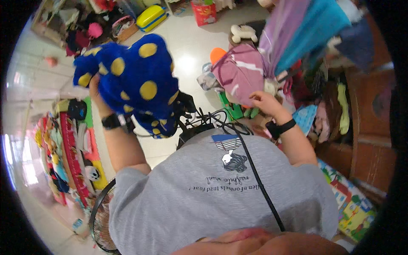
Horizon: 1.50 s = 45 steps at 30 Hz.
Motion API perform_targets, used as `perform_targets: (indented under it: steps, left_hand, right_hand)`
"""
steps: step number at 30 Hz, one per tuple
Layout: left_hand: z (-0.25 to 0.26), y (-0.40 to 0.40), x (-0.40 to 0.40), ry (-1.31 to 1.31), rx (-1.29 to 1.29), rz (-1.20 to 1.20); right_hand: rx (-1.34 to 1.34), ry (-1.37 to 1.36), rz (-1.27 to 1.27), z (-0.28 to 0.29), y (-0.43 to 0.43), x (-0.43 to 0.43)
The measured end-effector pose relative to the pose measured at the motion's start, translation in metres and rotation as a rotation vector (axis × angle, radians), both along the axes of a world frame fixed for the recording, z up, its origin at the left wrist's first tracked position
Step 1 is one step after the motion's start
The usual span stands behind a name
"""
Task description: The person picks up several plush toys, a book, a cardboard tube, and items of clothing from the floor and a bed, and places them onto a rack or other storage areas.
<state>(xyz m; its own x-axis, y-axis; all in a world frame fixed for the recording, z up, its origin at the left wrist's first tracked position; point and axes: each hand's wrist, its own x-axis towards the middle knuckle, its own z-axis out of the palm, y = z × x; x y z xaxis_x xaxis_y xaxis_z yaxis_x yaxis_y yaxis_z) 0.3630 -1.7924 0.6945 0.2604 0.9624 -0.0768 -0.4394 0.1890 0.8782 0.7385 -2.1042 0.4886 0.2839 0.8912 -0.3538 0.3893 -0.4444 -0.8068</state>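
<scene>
My left hand (pixel 95 87) grips a blue fabric item with yellow dots (pixel 137 73), plush-looking and bunched up; the cloth hides part of the fingers. It is held raised in front of my body on the left. My right hand (pixel 266 101) has bent fingers at the lower edge of a mauve garment (pixel 240 71) with white stripes. Whether those fingers pinch the cloth or only reach it, I cannot tell. Purple cloth (pixel 282 28) and turquoise cloth (pixel 314 35) hang above and right of that hand, slightly blurred. A green plastic object (pixel 234 106) lies below the mauve garment.
A wooden cabinet (pixel 369 134) stands at right, beside a pile of clothes (pixel 322 118). At lower left is a fan (pixel 103 216). Black cables (pixel 207 116) lie before my waist. Farther off are a yellow case (pixel 151 18), a red bag (pixel 204 13) and a toy-covered shelf (pixel 68 153).
</scene>
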Motion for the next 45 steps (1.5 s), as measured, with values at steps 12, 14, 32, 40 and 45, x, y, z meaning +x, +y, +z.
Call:
perform_targets:
  steps: [12, 14, 32, 40, 45]
  left_hand:
    - [-0.041, 0.092, 0.027, -0.073, 0.274, 0.039]
    - [-0.033, 0.102, 0.037, 0.324, 0.699, 0.045]
    - [-0.008, 0.313, 0.028, -0.115, 0.121, -0.223]
    - [-0.042, 0.471, -0.028, 0.434, 0.176, -0.490]
    - [-0.038, 0.526, -0.002, 0.205, 0.354, -0.388]
  right_hand:
    - [0.186, 0.080, 0.135, 0.037, 0.139, -0.008]
    - [0.218, 0.065, 0.183, 0.042, 0.184, 0.007]
    - [0.707, 0.704, -0.112, 0.187, 0.560, -0.039]
    - [0.860, 0.494, -0.017, 0.295, 0.653, -0.056]
    - [0.749, 0.246, -0.316, 0.310, 0.680, -0.037]
